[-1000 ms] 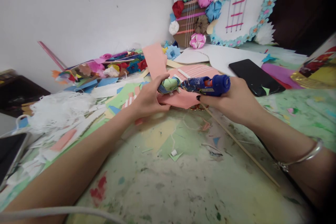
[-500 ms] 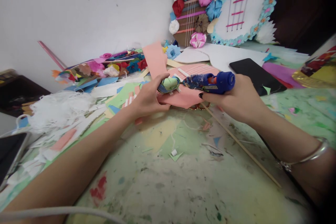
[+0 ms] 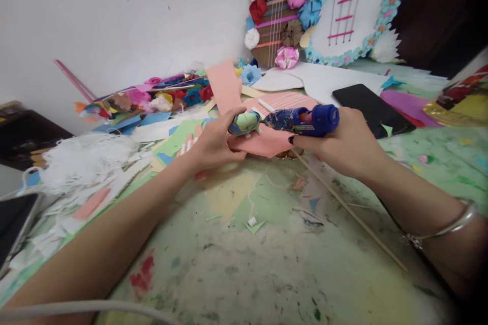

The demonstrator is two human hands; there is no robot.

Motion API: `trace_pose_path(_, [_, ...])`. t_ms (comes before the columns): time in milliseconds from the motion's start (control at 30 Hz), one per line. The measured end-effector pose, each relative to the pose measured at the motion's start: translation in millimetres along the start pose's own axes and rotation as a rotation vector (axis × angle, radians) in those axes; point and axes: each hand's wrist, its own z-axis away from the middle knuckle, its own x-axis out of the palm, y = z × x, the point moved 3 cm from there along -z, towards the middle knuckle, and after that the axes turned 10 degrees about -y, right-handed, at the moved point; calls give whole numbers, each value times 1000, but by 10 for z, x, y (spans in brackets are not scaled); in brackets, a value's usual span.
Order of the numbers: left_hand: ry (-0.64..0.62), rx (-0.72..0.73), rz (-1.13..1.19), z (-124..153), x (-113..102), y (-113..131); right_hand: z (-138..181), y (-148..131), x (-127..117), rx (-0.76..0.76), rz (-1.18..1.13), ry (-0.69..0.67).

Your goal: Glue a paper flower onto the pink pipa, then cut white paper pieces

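Between the thumb and fingers of my left hand (image 3: 213, 139) is a green and blue folded paper flower (image 3: 247, 122), held at the pink paper guitar shape (image 3: 269, 143). My right hand (image 3: 351, 142) is closed around a blue glue gun (image 3: 324, 120). Its nozzle end points left, close to the flower; whether the tip touches it I cannot tell. White strings and a small white strip lie on the pink shape. A thin wooden stick (image 3: 351, 208) slants from under the pink shape toward the lower right.
A black phone (image 3: 371, 109) lies right of the glue gun. White shredded strands (image 3: 84, 155) and paper scraps spread at left. Two decorated paper guitars, one brown (image 3: 274, 35) and one white (image 3: 354, 20), stand at the back. A white cable (image 3: 91, 306) crosses the lower left.
Hardly anything differs. The glue gun and my right hand sit very slightly farther left, while my left hand keeps the flower in the same place.
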Motion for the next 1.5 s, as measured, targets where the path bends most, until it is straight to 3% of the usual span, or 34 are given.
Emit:
trace_pose_path(767, [-14,-7,-22,4,21,-29,0,-7,14,-10,-16,-2])
trace_pose_path(967, [-3,10,-28,8,26,-40,-6,-9,61,-73,11,-21])
trace_pose_path(1233, [3,7,-19,14,23,-26,-10,0,20,15,-3,-14])
trace_pose_path(1367, [-6,20,-6,25,34,-26,24,-8,-67,33,-62,-36])
trace_pose_path(1500, [8,40,-16,58,47,-13,47,72,-189,90,-326,-35])
